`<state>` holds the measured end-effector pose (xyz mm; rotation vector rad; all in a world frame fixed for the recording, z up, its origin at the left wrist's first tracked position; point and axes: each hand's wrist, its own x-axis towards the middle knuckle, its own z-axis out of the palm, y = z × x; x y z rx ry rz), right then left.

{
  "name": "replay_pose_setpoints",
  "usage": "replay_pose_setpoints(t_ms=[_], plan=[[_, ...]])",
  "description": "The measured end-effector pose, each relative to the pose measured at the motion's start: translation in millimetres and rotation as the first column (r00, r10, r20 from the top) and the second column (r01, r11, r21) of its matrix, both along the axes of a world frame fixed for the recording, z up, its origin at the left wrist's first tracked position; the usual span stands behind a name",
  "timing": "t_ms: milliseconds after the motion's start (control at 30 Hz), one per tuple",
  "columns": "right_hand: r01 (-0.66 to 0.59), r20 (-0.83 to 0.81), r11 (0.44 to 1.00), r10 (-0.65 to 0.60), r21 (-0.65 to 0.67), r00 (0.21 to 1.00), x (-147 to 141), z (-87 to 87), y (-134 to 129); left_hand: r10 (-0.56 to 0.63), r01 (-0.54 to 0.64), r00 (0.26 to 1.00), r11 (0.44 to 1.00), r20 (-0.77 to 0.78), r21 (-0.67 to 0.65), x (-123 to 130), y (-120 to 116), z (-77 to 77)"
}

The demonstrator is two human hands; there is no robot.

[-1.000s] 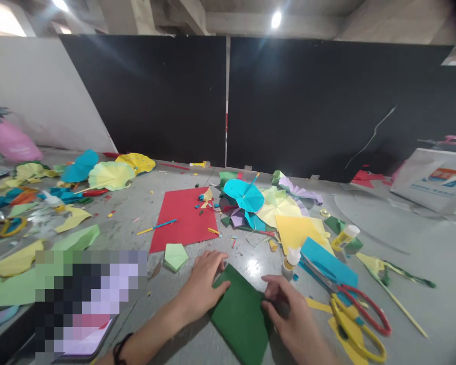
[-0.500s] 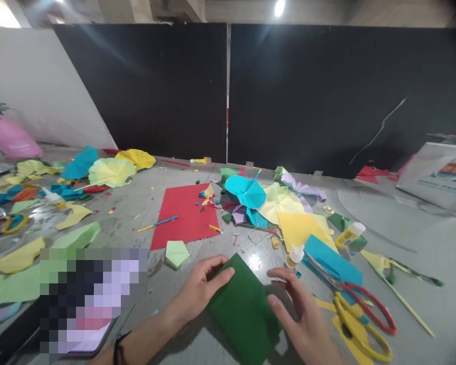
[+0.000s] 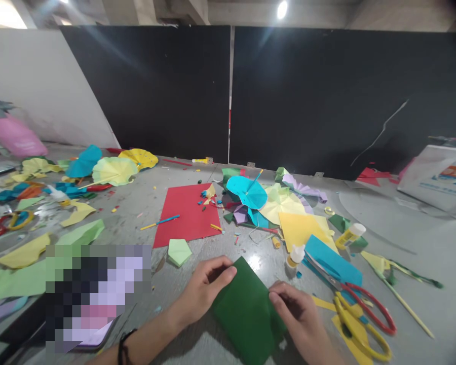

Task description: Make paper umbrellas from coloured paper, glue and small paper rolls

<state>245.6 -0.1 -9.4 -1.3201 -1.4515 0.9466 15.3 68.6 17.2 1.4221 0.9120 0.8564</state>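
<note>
A sheet of dark green paper (image 3: 245, 309), which looks folded, is held between my two hands just above the grey table. My left hand (image 3: 209, 284) grips its upper left edge, thumb on top and fingers behind. At the right edge my right hand (image 3: 298, 309) pinches the paper between thumb and forefinger. A small white glue bottle (image 3: 295, 257) stands just beyond my right hand. Scissors with red handles (image 3: 372, 306) and yellow-handled scissors (image 3: 359, 327) lie to its right, by a folded blue paper (image 3: 334, 261). Left of the green paper lies a pale green paper pentagon (image 3: 179, 252).
Red paper (image 3: 186, 218) lies ahead with scraps and a coloured stick. Pleated blue (image 3: 247, 191) and yellow paper pieces are heaped beyond. A glue stick (image 3: 350, 235) is at the right, a blurred-out phone (image 3: 95, 299) at the left. Black panels (image 3: 155, 91) close off the back.
My right hand has closed from spread fingers into a pinch on the green paper's right edge. The left hand keeps its hold. The whole view has shifted slightly.
</note>
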Motion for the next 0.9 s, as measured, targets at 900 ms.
replay_pose_setpoints(t_ms=[900], plan=[[-0.086,0.024,0.989,0.089,-0.122,0.996,12.3,-24.2,-17.7,-0.172,0.168,0.985,0.977,-0.018,-0.134,0.1,-1.9,-5.6]])
